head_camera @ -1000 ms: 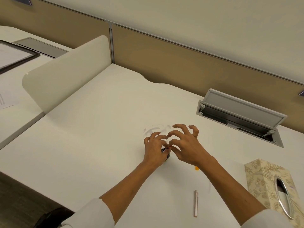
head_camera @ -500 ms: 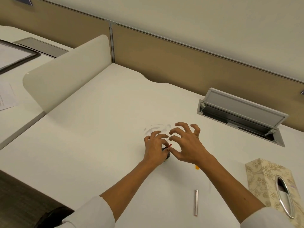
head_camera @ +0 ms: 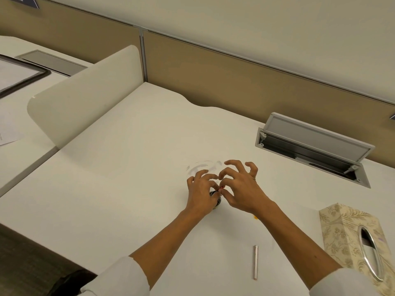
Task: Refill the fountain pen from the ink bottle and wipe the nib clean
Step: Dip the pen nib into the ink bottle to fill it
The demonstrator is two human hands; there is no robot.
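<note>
The ink bottle (head_camera: pixel 215 199), small and dark, stands mid-surface, mostly hidden by the left hand (head_camera: pixel 202 192) curled around it. The right hand (head_camera: pixel 239 189) pinches something thin and reddish (head_camera: pixel 221 187) at the bottle's mouth, the other fingers spread; likely the pen's filling part, though too small to be sure. This looks like the filling step. Next, I'd judge, a steady lift clear of the mouth, then a tissue for wiping. Counted: one bottle, one metal tube (head_camera: pixel 255 262) lying nearer, one tissue box (head_camera: pixel 350 236) on the white surface (head_camera: pixel 128 167).
</note>
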